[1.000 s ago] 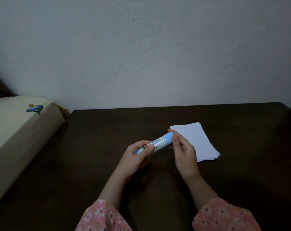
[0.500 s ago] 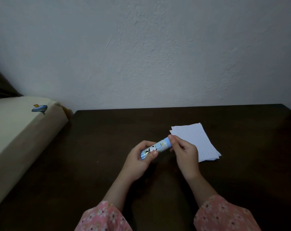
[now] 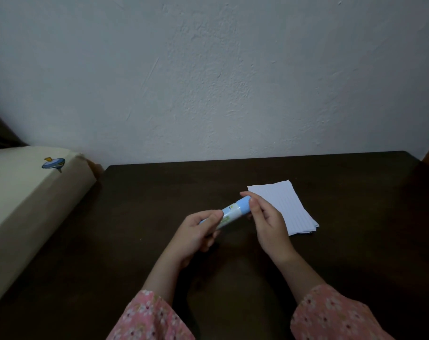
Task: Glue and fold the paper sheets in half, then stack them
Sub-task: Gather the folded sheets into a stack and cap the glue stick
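Observation:
A blue and white glue stick [image 3: 233, 212] is held level above the dark table [image 3: 140, 217], between both hands. My left hand [image 3: 198, 234] grips its lower body. My right hand [image 3: 267, 224] pinches the blue cap end with thumb and fingers. A small stack of white lined paper sheets [image 3: 287, 207] lies flat on the table just right of my right hand, partly hidden by it.
A cream cushion or mattress [image 3: 29, 197] with a small spinning-top print lies at the table's left edge. A pale wall [image 3: 208, 82] rises behind the table's far edge. Pink floral sleeves [image 3: 331, 315] show at the bottom.
The glue stick has turned in my hands, showing a different part of its label. My right fingers have shifted on the cap end. The paper stack has not moved.

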### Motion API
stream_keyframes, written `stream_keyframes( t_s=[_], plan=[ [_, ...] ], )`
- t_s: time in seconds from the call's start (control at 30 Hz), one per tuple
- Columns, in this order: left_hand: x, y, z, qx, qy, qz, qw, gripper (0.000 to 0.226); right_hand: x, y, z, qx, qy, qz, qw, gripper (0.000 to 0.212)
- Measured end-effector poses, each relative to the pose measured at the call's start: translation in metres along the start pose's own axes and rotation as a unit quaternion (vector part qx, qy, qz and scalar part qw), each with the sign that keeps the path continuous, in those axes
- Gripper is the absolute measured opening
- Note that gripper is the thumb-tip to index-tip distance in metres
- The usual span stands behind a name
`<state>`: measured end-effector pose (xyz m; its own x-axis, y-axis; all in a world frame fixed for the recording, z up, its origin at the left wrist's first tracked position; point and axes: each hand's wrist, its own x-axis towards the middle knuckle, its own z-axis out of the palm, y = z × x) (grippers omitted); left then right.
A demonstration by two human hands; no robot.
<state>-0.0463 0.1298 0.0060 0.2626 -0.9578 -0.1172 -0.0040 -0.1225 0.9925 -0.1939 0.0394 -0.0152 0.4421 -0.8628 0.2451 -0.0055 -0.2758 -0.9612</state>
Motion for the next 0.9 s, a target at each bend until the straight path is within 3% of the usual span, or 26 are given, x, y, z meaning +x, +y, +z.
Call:
stream_keyframes(
  t_s=[0.1, 0.27, 0.37, 0.47, 0.63, 0.9],
  plan=[
    [-0.001, 0.003, 0.008, 0.019, 0.003, 0.013, 1.0, 0.028, 0.001, -0.004, -0.01, 0.009, 0.006, 0.02, 1.0, 0.019],
    [-0.001, 0.004, 0.018, 0.045, 0.009, 0.058, 0.997, 0.023, 0.0, -0.011, -0.02, 0.01, 0.018, 0.043, 0.999, 0.031],
    [-0.002, 0.003, 0.017, 0.084, 0.012, 0.062, 0.994, 0.026, -0.001, -0.012, -0.02, 0.015, 0.026, 0.054, 0.998, 0.019],
    [-0.002, 0.001, 0.018, 0.102, 0.002, 0.059, 0.993, 0.03, -0.001, -0.011, -0.02, 0.038, 0.054, 0.071, 0.995, 0.021],
    [-0.005, 0.002, 0.018, 0.062, 0.007, 0.03, 0.998, 0.025, -0.004, -0.008, -0.026, 0.036, 0.002, 0.073, 0.997, 0.027],
    [-0.005, 0.002, 0.02, 0.051, 0.018, 0.054, 0.997, 0.025, 0.001, -0.019, -0.027, 0.011, -0.002, 0.064, 0.998, 0.027]
  ],
)
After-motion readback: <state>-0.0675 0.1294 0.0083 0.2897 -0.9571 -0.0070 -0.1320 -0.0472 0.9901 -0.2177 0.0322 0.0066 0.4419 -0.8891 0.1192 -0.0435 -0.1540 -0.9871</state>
